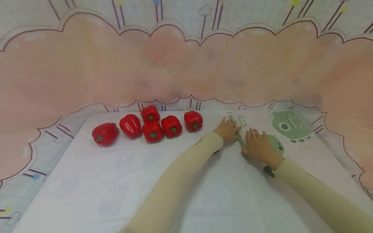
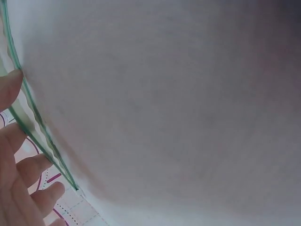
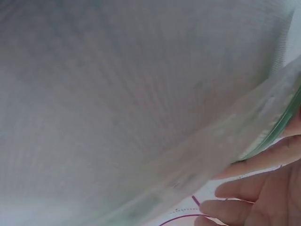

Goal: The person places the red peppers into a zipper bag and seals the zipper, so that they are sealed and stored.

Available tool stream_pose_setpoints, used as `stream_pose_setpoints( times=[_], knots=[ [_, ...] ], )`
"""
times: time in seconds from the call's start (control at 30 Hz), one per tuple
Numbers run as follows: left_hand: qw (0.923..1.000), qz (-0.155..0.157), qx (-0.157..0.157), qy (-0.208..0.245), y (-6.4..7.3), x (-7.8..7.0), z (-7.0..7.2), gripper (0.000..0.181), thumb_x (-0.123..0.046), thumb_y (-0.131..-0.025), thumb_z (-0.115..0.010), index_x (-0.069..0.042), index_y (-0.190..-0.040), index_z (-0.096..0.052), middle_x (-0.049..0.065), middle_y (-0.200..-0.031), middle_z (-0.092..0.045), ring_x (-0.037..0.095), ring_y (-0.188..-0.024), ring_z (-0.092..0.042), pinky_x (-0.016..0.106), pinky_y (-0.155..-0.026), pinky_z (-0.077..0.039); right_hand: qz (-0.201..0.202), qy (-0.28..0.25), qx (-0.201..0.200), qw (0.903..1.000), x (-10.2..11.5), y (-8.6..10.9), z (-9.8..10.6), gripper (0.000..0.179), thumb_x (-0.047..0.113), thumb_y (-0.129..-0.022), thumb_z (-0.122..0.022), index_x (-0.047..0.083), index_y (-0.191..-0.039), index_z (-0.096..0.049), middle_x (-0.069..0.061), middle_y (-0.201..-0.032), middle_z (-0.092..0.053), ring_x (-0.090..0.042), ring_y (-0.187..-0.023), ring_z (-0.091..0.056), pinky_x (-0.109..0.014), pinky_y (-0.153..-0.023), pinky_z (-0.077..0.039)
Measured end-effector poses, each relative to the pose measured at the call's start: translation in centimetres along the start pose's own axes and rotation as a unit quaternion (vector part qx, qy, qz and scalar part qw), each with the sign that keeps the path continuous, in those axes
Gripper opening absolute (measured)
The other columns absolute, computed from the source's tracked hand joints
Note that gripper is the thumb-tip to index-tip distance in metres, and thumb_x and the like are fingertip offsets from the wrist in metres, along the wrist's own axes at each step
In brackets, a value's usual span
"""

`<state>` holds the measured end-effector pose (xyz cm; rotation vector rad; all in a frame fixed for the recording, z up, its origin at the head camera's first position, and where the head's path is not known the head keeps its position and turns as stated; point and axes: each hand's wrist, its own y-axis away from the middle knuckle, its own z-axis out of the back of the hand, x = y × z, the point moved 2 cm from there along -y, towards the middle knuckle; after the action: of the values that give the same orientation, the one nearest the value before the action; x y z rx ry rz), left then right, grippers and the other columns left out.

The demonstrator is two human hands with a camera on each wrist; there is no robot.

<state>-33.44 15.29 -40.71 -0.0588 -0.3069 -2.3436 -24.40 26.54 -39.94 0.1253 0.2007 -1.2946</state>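
A clear zip bag with a green zip strip (image 1: 240, 141) lies on the right part of the white table. My left hand (image 1: 227, 130) grips the strip near its far end. In the left wrist view its thumb (image 2: 10, 88) lies over the green-edged strip (image 2: 35, 113), with fingers beside it. Nearer me, my right hand (image 1: 260, 147) rests by the strip with fingers spread and fairly straight. The right wrist view shows its fingers (image 3: 235, 188) touching the bag's green edge (image 3: 275, 134); the thumb is mostly out of frame. Grey, blurred surface fills most of both wrist views.
Several red bell peppers (image 1: 152, 131) stand at the back left, one pepper (image 1: 193, 121) closest to my left hand. Green cartoon prints (image 1: 291, 125) show at the right. A patterned cloth wall (image 1: 186, 71) rises behind the white table (image 1: 122, 181).
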Motion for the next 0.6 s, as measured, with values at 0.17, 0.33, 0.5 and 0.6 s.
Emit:
stream_pose_setpoints(
  times=[0.17,0.33,0.5,0.6],
  knots=[
    [0.9998,-0.012,0.001,0.016,-0.2,0.0,-0.1,0.054,-0.046,-0.099,-0.036,-0.031,-0.149,-0.024,0.002,-0.156,-0.025,0.025,-0.145,-0.021,0.042,-0.121,-0.01,0.011,0.002,-0.008,0.9999,0.1,0.2,0.1,0.051,0.024,-0.09,-0.048,-0.018,-0.12,-0.05,-0.035,-0.127,-0.051,-0.048,-0.122,-0.047,-0.064,-0.1,-0.036],
    [0.9995,-0.021,-0.017,0.015,-0.7,-0.2,0.0,0.047,-0.039,-0.102,-0.03,-0.03,-0.148,-0.027,0.002,-0.154,-0.03,0.022,-0.144,-0.025,0.042,-0.121,-0.011,0.017,0.03,-0.025,0.9991,0.1,0.3,0.1,0.045,0.021,-0.09,-0.05,-0.019,-0.112,-0.054,-0.036,-0.12,-0.055,-0.047,-0.117,-0.051,-0.062,-0.099,-0.038],
    [0.9985,-0.017,-0.051,0.006,-1.2,-0.4,0.3,0.044,-0.033,-0.102,-0.033,-0.028,-0.146,-0.034,0.002,-0.148,-0.041,0.02,-0.139,-0.034,0.04,-0.12,-0.018,-0.005,0.026,-0.028,0.9992,-0.2,0.3,0.2,0.048,0.019,-0.09,-0.048,-0.023,-0.113,-0.051,-0.039,-0.121,-0.052,-0.049,-0.119,-0.048,-0.064,-0.101,-0.035],
    [0.9973,-0.009,-0.073,0.004,-1.3,-0.4,0.8,0.042,-0.032,-0.101,-0.037,-0.026,-0.142,-0.04,0.001,-0.144,-0.045,0.02,-0.136,-0.039,0.039,-0.119,-0.021,-0.006,0.028,-0.051,0.9983,-0.2,0.6,0.6,0.047,0.017,-0.089,-0.049,-0.023,-0.114,-0.05,-0.04,-0.121,-0.051,-0.05,-0.119,-0.048,-0.064,-0.1,-0.035]
  ],
)
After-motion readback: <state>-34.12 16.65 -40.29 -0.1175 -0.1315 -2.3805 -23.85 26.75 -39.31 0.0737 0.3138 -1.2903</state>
